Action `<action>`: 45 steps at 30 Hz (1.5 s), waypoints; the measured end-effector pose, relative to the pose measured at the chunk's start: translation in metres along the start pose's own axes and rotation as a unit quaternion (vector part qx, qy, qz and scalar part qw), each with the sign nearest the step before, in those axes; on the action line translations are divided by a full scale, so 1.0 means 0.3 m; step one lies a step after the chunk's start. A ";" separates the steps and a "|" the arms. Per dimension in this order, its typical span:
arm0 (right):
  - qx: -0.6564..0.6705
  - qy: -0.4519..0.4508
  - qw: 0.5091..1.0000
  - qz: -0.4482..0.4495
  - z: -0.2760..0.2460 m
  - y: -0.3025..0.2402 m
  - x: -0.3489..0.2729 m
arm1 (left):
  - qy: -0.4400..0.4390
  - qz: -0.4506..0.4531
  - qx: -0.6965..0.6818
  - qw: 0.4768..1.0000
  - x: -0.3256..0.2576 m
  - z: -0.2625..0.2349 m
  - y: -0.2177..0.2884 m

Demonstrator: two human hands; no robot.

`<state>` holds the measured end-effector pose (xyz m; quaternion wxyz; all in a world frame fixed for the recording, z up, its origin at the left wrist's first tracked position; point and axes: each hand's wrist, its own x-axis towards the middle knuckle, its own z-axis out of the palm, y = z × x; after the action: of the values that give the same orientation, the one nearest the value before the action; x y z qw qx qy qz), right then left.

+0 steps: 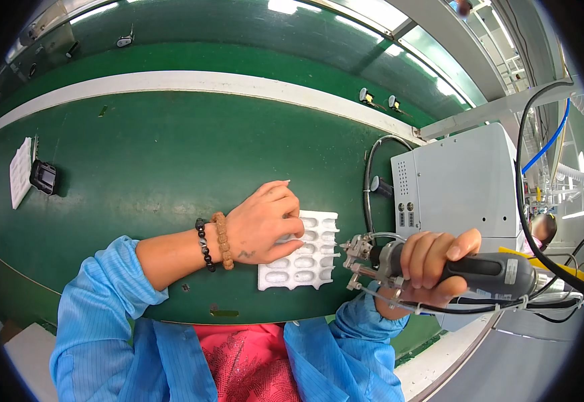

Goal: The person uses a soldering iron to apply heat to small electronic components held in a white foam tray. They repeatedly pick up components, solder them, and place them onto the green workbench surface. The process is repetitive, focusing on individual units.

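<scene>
A white moulded tray [320, 258] with rows of oval pockets lies on the green bench in front of me. Over its left side, my left hand [262, 224] reaches in with bent fingers, thumb and fingertips drawn together at the pockets. Whatever may be between those fingertips is hidden. To the right of the tray, my right hand [436, 264] is wrapped round the dark grey body of a powered screwdriver [496, 273]. Its metal head, with clamps and thin tubes, points left toward the tray.
A pale grey control box [456, 184] stands at the right, with a black cable [368, 181] looping beside it. At the far left are a black plastic housing [43, 177] and another white tray [21, 173]. Small parts [364, 96] sit beyond the white rail [191, 81].
</scene>
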<state>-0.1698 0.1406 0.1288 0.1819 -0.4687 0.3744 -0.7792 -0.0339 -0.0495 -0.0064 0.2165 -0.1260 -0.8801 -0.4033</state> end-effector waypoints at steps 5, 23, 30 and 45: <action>0.025 -0.022 0.999 -0.009 0.021 0.010 -0.006 | -0.001 0.002 -0.001 1.000 0.003 0.000 0.002; 0.020 -0.005 1.000 -0.005 0.039 0.037 -0.015 | -0.007 0.009 0.011 1.000 -0.001 0.004 0.002; 0.011 -0.005 1.000 -0.019 0.037 0.027 -0.015 | 0.002 0.027 0.044 0.999 0.000 0.007 0.013; 0.015 -0.020 0.999 -0.036 0.011 -0.013 -0.016 | 0.048 0.032 0.041 0.997 0.046 -0.044 0.036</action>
<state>-0.1643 0.1448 0.1296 0.1680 -0.4943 0.3421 -0.7813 -0.0382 -0.0519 0.0149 0.2765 -0.1259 -0.8799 -0.3654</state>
